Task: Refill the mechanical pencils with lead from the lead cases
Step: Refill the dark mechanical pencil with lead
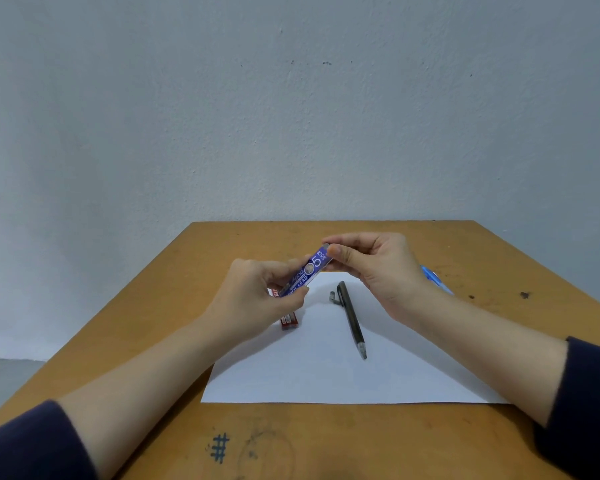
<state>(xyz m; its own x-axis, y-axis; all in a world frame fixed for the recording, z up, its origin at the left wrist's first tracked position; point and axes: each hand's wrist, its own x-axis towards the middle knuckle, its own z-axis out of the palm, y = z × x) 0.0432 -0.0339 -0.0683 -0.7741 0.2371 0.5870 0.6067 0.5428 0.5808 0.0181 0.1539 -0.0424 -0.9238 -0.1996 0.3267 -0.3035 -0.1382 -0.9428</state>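
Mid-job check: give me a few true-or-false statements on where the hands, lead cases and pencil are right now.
1. The left hand and right hand both hold the blue rectangular plastic lead case. True.
2. The dark slim mechanical pencil is in the right hand. False: it lies on the white paper sheet.
3. The small red lead case lies right of the pencil. False: it lies left of it, partly hidden by the left hand.
4. A small grey cap lies beside the pencil's upper end. True.
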